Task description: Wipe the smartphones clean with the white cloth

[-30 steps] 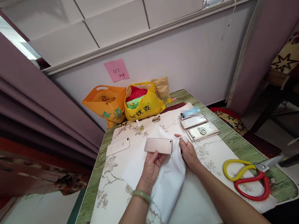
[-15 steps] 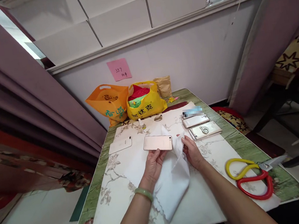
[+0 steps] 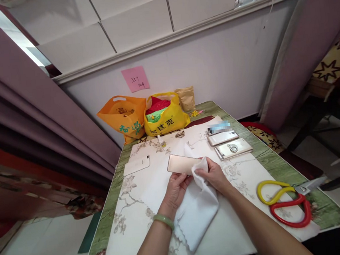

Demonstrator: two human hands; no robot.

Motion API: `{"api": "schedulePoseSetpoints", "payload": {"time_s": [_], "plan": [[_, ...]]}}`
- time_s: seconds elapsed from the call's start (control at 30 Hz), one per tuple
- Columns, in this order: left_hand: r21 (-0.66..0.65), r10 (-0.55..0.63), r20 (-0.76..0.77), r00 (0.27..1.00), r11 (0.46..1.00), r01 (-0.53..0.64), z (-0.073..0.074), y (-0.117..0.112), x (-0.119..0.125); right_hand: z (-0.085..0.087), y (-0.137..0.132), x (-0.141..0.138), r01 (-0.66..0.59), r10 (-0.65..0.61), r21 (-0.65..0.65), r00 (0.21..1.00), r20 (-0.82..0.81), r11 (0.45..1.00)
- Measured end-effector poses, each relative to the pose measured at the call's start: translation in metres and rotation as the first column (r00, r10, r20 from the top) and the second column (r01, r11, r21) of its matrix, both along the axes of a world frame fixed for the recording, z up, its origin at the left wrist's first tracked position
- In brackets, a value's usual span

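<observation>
Where it crumples, white cloth [image 3: 199, 209] overlaps a rectangular phone [image 3: 180, 164].

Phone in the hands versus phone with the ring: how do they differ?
The held phone is in the left hand; the ringed phone lies on the table. In the right hand, white cloth covers part of the held phone; no cloth covers the ringed phone. The ringed phone bears a ring; the held phone shows none. Both look pale.
</observation>
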State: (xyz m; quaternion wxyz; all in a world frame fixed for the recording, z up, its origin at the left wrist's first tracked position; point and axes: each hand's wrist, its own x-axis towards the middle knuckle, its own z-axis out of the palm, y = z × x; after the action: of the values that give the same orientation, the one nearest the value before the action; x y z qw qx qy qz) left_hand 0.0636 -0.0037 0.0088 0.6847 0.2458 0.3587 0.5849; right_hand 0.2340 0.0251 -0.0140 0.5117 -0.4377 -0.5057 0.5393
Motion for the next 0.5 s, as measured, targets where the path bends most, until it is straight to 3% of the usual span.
{"api": "schedulePoseSetpoints", "payload": {"time_s": [0.1,0.2,0.4,0.5], "plan": [[0.006,-0.023,-0.011,1.0,1.0,0.023,0.0009,0.0,0.0001,-0.0021,0.0003,0.0009,0.094,-0.101,0.068,0.989,0.111,0.993],[0.001,-0.049,-0.035,0.998,0.999,0.049,0.0013,0.0007,-0.0008,-0.0043,0.0023,0.0018,0.138,-0.144,0.065,0.983,0.11,0.988],[-0.05,0.018,-0.033,0.999,0.999,-0.02,-0.0005,0.0039,-0.0036,0.0024,-0.0024,0.0,-0.046,0.043,0.072,0.999,0.03,0.996],[-0.057,0.013,-0.029,0.999,0.998,-0.015,-0.0002,0.0042,-0.0038,0.0009,-0.0018,-0.0003,0.013,-0.016,0.081,0.999,0.03,0.997]]}}
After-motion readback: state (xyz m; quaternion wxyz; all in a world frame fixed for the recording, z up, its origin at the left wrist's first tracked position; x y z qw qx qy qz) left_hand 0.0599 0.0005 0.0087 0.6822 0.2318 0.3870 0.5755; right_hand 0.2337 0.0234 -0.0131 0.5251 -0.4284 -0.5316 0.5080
